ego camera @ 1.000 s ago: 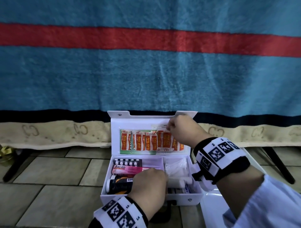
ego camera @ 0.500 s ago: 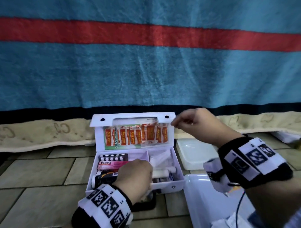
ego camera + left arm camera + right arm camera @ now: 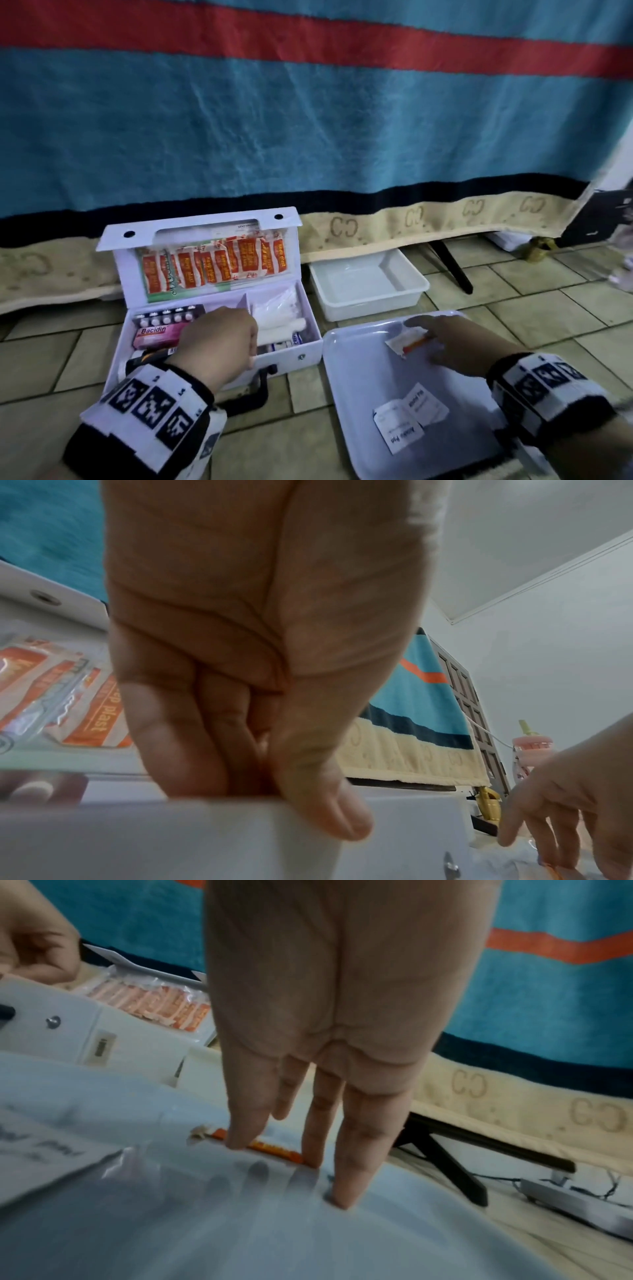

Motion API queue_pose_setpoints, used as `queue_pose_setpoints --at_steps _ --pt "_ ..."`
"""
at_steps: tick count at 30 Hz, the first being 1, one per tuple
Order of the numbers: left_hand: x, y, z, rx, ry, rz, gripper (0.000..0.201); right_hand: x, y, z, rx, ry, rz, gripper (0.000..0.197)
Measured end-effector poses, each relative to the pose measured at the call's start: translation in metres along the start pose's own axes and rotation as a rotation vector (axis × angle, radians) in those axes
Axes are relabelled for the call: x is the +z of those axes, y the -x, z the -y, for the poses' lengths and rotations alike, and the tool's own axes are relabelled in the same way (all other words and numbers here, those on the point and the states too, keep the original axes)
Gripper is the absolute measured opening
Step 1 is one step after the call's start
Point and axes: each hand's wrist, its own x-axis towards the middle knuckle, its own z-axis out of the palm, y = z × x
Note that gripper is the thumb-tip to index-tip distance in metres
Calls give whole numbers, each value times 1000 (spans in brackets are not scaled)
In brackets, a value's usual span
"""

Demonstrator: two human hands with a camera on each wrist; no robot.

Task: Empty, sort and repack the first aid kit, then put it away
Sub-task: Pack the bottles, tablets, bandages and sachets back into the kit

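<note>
1. Presently, the first aid kit (image 3: 212,308) stands open on the tiled floor (image 3: 51,359), its lid upright against the edge of a striped blanket (image 3: 308,130).
2. Left hand (image 3: 219,342): it grips the kit's front wall, thumb on the outer face and fingers (image 3: 178,737) curled inside over the rim. Grip narrow, holding the box.
3. Right hand (image 3: 455,342): fingers straight and slightly spread, tips pressed down on a single orange plaster strip (image 3: 409,342) lying in the near white tray (image 3: 359,428). Grip wide; nothing is enclosed.
4. Lid contents: a row of orange plaster strips (image 3: 219,263) sits in the lid pocket, in front of a green-edged packet.
5. Left compartment: a blister pack of tablets (image 3: 164,317), a pink box marked "Bacidin" (image 3: 156,334), and a dark bottle partly hidden behind the left wrist.
6. Right compartment: a clear bag of white material (image 3: 274,305) and a white roll (image 3: 284,325) beneath it.
7. Near tray: two white alcohol pad sachets (image 3: 407,418) lie overlapping, well apart from the plaster strip.
8. Second white tray (image 3: 370,287): it sits on the floor just beside the kit, partly under the blanket's edge.
</note>
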Motion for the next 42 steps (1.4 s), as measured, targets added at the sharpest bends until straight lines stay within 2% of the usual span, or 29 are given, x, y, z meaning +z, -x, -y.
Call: queue_pose_setpoints --at_steps 3,6,9,13,19,23,26,33,42 --pt "0 1 -1 -4 22 -8 20 -2 -4 11 -1 181 60 44" --pt "0 2 -4 -11 23 -13 18 -8 -6 23 -19 306 140 33" --pt "-1 4 -3 -15 53 -9 13 -13 -6 27 -31 401 167 37" --pt "-1 6 -3 -33 64 -13 11 -12 -5 25 -73 444 118 36" --pt "-3 7 -6 -42 56 -20 14 -11 -11 20 -101 444 115 33" --pt "-4 8 -6 -40 65 -18 16 -8 -15 16 -124 438 107 23" --pt "-5 8 -7 -43 98 -15 14 -7 -15 11 -142 343 74 16" --pt "-4 9 -6 -44 95 -22 15 -9 -15 13 -144 297 77 17" --pt "-3 8 -5 -50 79 -31 18 -5 -9 14 -158 443 67 24"
